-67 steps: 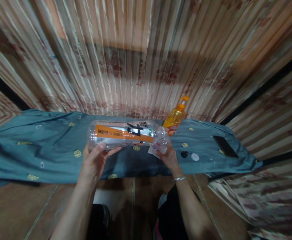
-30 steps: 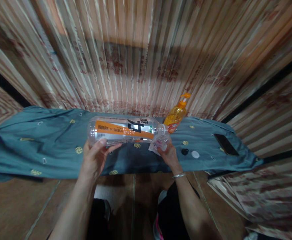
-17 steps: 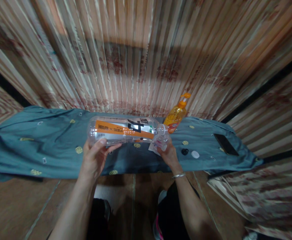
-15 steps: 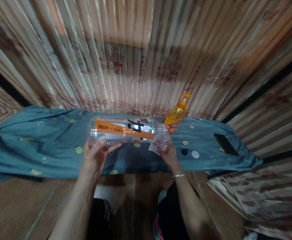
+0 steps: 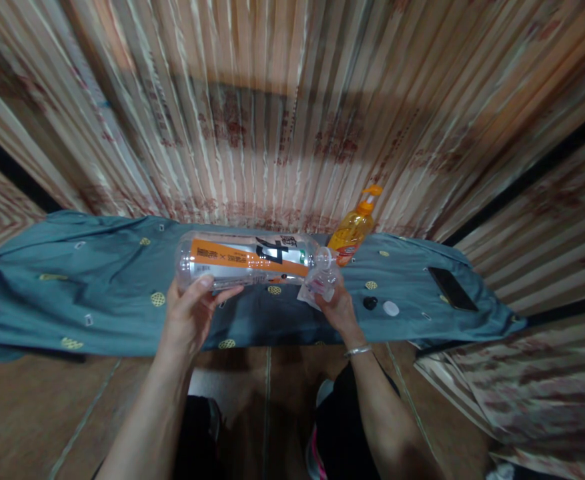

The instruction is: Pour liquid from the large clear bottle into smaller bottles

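A large clear plastic bottle (image 5: 247, 260) with an orange and white label lies sideways above the cloth, its base to the left and its neck to the right. My left hand (image 5: 191, 313) grips it from below near the base, thumb on the near side. At the neck end, my right hand (image 5: 339, 305) is closed around a small clear plastic piece (image 5: 322, 275), whose exact kind I cannot make out. That piece meets or overlaps the bottle's neck; whether they are joined is unclear. Just behind it stands a yellow pump bottle (image 5: 351, 233) with an orange top.
A blue-green cloth with yellow prints (image 5: 117, 287) covers the narrow table. To the right lie a black cap (image 5: 370, 303), a white cap (image 5: 391, 309) and a dark phone (image 5: 452, 289). A striped, patterned curtain (image 5: 272, 133) hangs behind.
The large bottle has turned very slightly in my hands, its label shifting a little. Both hands keep their places.
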The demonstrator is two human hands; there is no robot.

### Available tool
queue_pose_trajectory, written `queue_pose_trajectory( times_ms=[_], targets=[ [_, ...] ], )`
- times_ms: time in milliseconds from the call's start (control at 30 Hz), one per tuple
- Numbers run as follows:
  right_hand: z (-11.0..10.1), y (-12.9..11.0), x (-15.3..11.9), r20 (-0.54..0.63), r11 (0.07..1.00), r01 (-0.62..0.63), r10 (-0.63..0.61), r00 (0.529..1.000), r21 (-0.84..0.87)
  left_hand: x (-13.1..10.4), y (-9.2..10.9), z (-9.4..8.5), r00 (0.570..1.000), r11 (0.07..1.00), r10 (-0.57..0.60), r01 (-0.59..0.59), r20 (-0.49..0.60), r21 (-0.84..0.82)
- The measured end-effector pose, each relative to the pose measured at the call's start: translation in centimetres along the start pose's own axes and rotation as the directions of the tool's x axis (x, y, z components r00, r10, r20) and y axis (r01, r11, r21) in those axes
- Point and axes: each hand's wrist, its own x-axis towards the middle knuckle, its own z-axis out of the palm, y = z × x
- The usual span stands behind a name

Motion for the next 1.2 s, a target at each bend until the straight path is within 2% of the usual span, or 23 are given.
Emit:
queue_pose_trajectory(
  times_ms=[567,1200],
  targets=[
    [0.32,0.40,0.07,-0.015,0.999,0.042,-0.042,0.999,0.001,-0.12,0.18,0.15,1.000,1.000,-0.012,0.012,-0.022,0.000],
    [0.37,0.57,0.13,-0.011,0.999,0.032,-0.032,0.999,0.016,-0.04,0.24,0.28,1.000,1.000,-0.006,0.006,-0.014,0.000]
  ],
)
